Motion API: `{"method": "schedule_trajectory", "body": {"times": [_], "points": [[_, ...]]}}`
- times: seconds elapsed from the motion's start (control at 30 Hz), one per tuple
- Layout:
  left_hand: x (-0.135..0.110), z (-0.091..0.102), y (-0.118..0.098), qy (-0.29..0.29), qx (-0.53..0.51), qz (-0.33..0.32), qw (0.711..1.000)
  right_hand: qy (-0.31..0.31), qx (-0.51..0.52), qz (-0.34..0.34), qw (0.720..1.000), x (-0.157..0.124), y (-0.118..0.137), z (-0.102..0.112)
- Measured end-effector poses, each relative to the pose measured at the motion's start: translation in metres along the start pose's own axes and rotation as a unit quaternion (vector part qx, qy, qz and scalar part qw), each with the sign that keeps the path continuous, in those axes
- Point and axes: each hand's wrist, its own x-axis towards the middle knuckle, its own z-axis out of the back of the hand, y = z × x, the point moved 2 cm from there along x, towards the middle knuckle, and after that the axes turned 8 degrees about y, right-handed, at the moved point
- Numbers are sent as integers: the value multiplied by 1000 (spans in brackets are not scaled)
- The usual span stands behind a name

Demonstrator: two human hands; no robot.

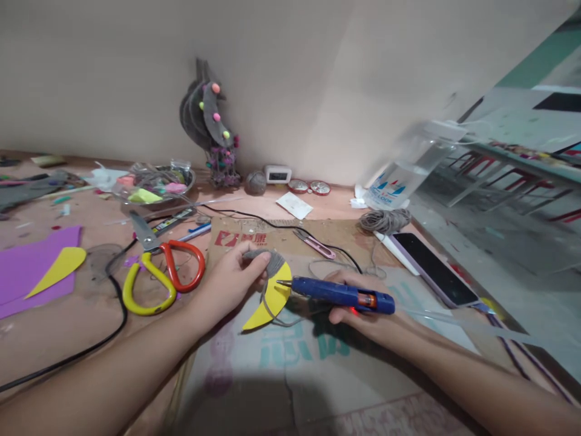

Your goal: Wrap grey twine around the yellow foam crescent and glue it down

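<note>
My left hand [231, 277] pinches the upper end of a yellow foam crescent [271, 300], where grey twine [269, 260] is wound round it. The crescent lies on a sheet of cardboard [318, 357]. My right hand [358, 312] is closed round a blue glue gun [340, 295]. Its metal tip points left and nearly touches the crescent's inner edge. A loose strand of twine trails from the crescent under the gun.
Red and yellow-handled scissors [158, 272] and a black cable [109, 290] lie to the left, beside purple foam [27, 266] with a yellow cut-out [59, 266]. A phone [431, 266], twine bundle [385, 221], small snips [314, 243], a bowl of scraps [154, 184] and a grey decorated cone [211, 121] stand beyond.
</note>
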Motion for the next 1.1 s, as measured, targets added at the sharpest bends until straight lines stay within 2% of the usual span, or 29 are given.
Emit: {"method": "schedule_trajectory", "body": {"times": [0.23, 0.43, 0.6, 0.9, 1.1], "points": [[0, -1, -2, -4, -2, 33, 999, -3, -19, -19, 1000, 3, 3, -6], [2, 0, -2, -12, -10, 42, 999, -15, -43, -8, 999, 3, 8, -5], [2, 0, 1, 14, -16, 19, 1000, -8, -43, -18, 999, 3, 6, -5], [0, -2, -3, 14, -39, 17, 999, -14, -59, -21, 998, 4, 3, -1], [-1, -2, -1, 25, 10, -1, 1000, -7, -45, -26, 999, 4, 4, 0]]}}
